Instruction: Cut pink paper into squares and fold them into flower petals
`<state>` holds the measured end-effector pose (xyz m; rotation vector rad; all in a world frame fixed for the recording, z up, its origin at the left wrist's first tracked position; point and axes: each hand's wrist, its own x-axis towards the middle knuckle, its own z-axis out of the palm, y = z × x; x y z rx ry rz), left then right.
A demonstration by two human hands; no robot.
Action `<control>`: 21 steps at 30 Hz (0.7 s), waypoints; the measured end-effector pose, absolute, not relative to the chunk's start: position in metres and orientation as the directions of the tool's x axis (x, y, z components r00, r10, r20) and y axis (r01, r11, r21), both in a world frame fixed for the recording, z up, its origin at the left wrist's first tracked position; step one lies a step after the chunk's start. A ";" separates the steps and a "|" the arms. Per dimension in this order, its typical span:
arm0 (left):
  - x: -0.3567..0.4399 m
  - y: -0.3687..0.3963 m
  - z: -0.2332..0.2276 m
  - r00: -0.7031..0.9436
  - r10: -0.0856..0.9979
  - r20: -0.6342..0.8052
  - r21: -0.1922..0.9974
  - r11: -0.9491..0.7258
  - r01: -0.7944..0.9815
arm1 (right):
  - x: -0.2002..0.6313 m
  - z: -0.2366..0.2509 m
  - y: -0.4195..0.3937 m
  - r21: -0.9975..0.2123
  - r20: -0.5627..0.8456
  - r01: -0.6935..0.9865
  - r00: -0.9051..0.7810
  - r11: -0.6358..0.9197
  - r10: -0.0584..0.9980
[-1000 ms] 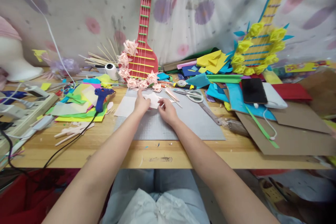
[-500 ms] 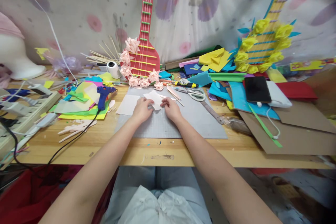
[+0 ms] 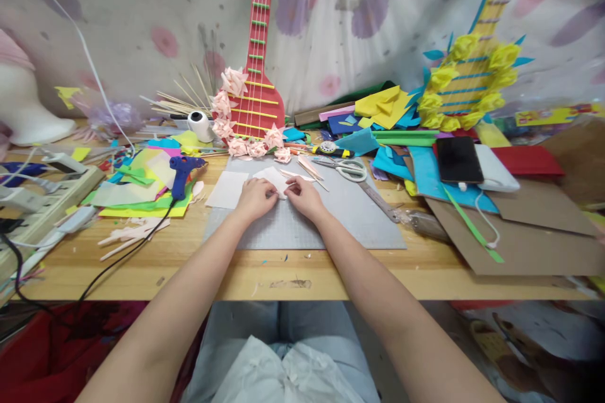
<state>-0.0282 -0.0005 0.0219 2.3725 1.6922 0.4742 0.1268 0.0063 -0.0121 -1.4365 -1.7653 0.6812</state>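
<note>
A small piece of pale paper (image 3: pixel 273 175) is pinched at its near edge between my left hand (image 3: pixel 256 198) and my right hand (image 3: pixel 303 195), over the grey cutting mat (image 3: pixel 350 220). My fingertips nearly meet, and they cover the paper's near part. Left of my left hand lies a flat pale sheet (image 3: pixel 225 189). Thin wooden sticks (image 3: pixel 312 172) rest just beyond my right hand, with scissors (image 3: pixel 350 169) and a metal ruler (image 3: pixel 379 203) to their right.
Behind the mat a red paper-flowered instrument model (image 3: pixel 258 104) leans against the curtain. A blue glue gun (image 3: pixel 182 176) lies on coloured paper at left, its cord crossing the table. A phone (image 3: pixel 459 160) and cardboard (image 3: pixel 510 239) occupy the right. A power strip (image 3: pixel 70 208) is far left.
My hands have come closer together at the paper's near edge, and less of the paper shows between them. The whole view has shifted slightly.
</note>
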 end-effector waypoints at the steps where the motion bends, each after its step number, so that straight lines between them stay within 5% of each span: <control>1: -0.028 0.000 0.020 0.284 0.947 0.150 0.338 -0.319 0.885 | 0.126 -0.012 0.006 -0.775 0.224 0.586 -0.096 0.237 0.970; 12: -0.019 0.001 0.003 0.036 0.975 0.220 0.513 -0.147 0.846 | 0.116 -0.011 0.000 -0.645 0.271 0.727 -0.072 0.237 0.960; 21: -0.017 0.001 0.000 -0.021 0.968 0.251 0.553 -0.126 0.824 | 0.115 -0.008 -0.002 -0.655 0.260 0.720 -0.068 0.228 0.963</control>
